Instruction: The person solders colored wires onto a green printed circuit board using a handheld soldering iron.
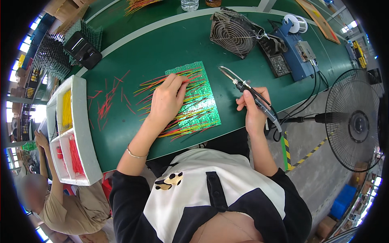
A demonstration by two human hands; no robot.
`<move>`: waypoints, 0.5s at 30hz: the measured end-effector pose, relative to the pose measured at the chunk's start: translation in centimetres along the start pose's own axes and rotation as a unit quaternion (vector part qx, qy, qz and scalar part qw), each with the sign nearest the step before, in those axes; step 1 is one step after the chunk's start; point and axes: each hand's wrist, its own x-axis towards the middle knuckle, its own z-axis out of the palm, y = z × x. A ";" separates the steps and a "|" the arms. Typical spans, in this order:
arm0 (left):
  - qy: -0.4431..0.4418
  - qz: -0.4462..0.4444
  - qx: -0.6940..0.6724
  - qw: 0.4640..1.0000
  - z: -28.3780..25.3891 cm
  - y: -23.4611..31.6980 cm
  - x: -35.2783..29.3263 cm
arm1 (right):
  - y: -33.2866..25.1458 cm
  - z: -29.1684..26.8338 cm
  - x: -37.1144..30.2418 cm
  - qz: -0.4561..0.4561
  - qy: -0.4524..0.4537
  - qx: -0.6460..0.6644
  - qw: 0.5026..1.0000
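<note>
A green circuit board panel lies on the green tabletop, with rows of red, yellow and dark wires across it, their loose ends reaching past its left edge. My left hand rests over the upper part of the panel, thumb and fingers pinched on a wire; the exact grip is partly hidden. Right of the panel, my right hand holds a soldering iron with a thin curved feed tube by its tip. The tip points up and left, apart from the board. Loose red wires lie scattered to the left.
A white foam box with yellow and red wires stands at left. Behind are a black device, a square fan and a blue solder feeder with a reel. A pedestal fan stands right; another person sits left.
</note>
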 end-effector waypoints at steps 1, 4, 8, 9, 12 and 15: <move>-0.002 -0.002 -0.001 1.000 0.0 0.0 0.0 | 0.0 -0.1 -0.1 0.011 -0.017 0.003 1.000; -0.004 -0.011 -0.007 1.000 0.0 0.0 -0.1 | 0.0 -0.1 -0.3 0.023 -0.046 0.007 0.999; -0.013 -0.031 -0.013 0.999 0.0 0.1 0.0 | -0.3 -0.1 -0.2 0.038 -0.062 0.000 0.997; -0.013 -0.032 -0.013 0.999 -0.1 0.1 0.0 | -0.3 0.0 -0.2 0.039 -0.062 0.000 0.997; -0.014 -0.033 -0.015 0.999 -0.1 0.0 0.0 | -0.3 0.1 -0.2 0.031 -0.072 0.000 0.997; -0.010 -0.024 -0.013 1.000 0.0 -0.1 0.0 | -0.4 0.1 -0.2 0.033 -0.073 -0.010 0.997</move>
